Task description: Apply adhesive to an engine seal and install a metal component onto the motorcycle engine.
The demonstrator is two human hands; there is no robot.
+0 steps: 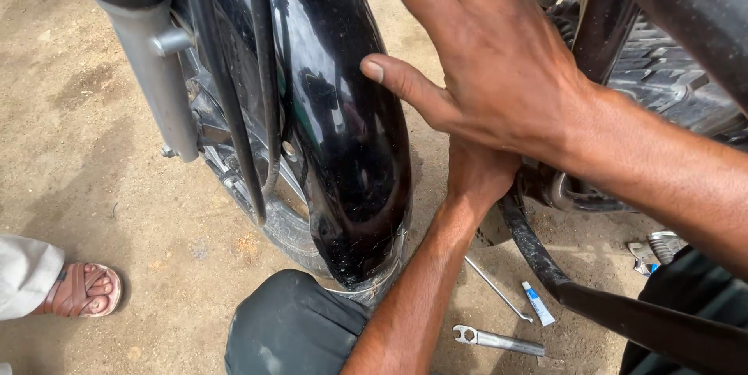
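A motorcycle's glossy black front fender [343, 149] covers the tyre [292, 227], which rests on sandy ground. My right hand [483, 63] lies flat against the fender's right side, thumb stretched out to the left, fingers reaching up out of frame, holding nothing. My left hand [477, 176] comes up from the bottom and reaches behind the fender's right edge, under my right hand. Its fingers are hidden, so I cannot tell what it grips. My knee [292, 328], in dark cloth, sits just below the fender's tip.
A grey fork leg [160, 79] stands left of the wheel. On the ground at lower right lie a spanner [499, 338], a thin metal rod [499, 289], a small white-and-blue tube [538, 303] and pliers [650, 254]. Another person's sandalled foot [82, 289] is at far left.
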